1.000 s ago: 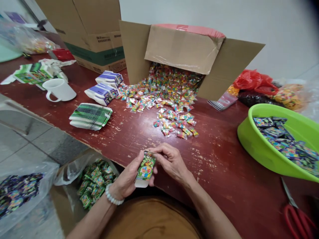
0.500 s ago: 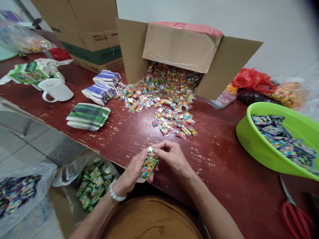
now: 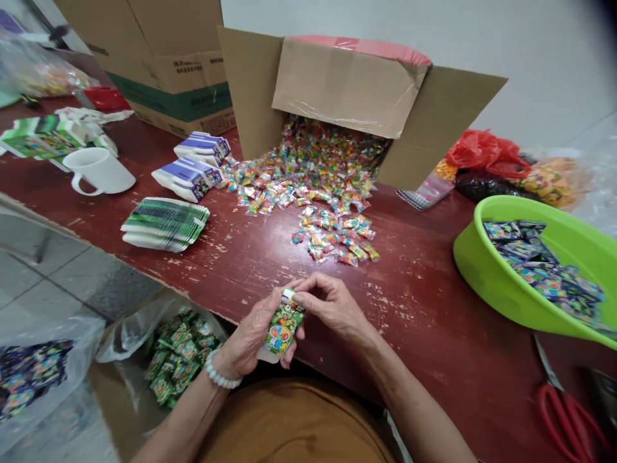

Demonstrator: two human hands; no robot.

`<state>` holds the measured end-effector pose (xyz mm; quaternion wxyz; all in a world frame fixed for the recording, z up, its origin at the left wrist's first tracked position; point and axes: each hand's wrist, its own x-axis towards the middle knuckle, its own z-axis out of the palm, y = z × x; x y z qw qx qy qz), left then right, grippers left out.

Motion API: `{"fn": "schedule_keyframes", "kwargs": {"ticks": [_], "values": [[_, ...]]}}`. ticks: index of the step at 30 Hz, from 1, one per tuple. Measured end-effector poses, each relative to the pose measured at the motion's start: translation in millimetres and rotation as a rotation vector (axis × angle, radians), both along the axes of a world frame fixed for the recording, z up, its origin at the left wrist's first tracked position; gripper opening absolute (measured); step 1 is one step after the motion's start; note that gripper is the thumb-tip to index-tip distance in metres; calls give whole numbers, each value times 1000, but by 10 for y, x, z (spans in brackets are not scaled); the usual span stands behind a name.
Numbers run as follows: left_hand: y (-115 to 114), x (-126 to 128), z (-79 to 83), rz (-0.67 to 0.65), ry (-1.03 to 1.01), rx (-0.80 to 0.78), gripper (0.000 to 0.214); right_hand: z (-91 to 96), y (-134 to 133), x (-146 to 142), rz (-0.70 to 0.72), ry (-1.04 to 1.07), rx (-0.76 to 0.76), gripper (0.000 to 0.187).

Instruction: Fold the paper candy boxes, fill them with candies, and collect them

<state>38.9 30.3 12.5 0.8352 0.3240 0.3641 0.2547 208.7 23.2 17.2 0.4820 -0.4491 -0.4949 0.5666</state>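
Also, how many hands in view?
2: the left hand wraps around the small green carton; the right hand is at its upper end. Parts of both are hidden; no others show.

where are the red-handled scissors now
In the head view, the red-handled metal scissors lie at lower right on the dark-red table, below the bright green plastic basin.

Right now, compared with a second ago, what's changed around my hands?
White now shows at the top of the green box by your right hand. Nothing was let go; your left hand still holds the box. Mug, candy and scissors stayed put.
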Motion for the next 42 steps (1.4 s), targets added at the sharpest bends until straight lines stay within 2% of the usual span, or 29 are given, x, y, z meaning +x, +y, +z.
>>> {"fn": "schedule_keyframes", "kwargs": {"ticks": [3, 9, 14, 19, 22, 26, 29, 32, 36, 38, 40, 42], "values": [[5, 7, 33, 9, 2, 7, 74, 19, 0, -27, -27, 102, -91, 25], [-24, 32, 49, 31, 58, 67, 70, -37, -44, -5, -78, -64, 32, 23], [2, 22, -3, -34, 79, 51, 71, -47, -25, 3, -89, -39, -37, 20], [26, 11, 13, -46, 142, 190, 68, -40, -2, -43, -66, -15, -87, 18], [23, 2, 23, -64, 163, 192, 71, -30, 4, -40, -92, -6, -88, 18], [-1, -1, -4, -27, 156, 156, 74, 29, 9, 26, 40, 15, -95, 23], [-15, 28, -31, 39, 144, 117, 74, 33, 0, 62, 96, -78, -16, 25], [-26, 80, -45, 95, 96, 70, 72, -47, -40, 16, 30, -120, 49, 22], [-42, 108, -37, 127, 58, 75, 64, -173, -94, -78, -94, -110, -21, 21], [-40, 83, -26, 108, 78, 88, 59, -202, -65, -51, -101, -159, -38, 21], [-22, 39, -17, 72, 98, 89, 53, -223, 31, 48, -114, -243, 23, 18], [19, -8, -22, 86, 127, 100, 48, -261, 184, 188, -178, -417, 165, 15]]}}
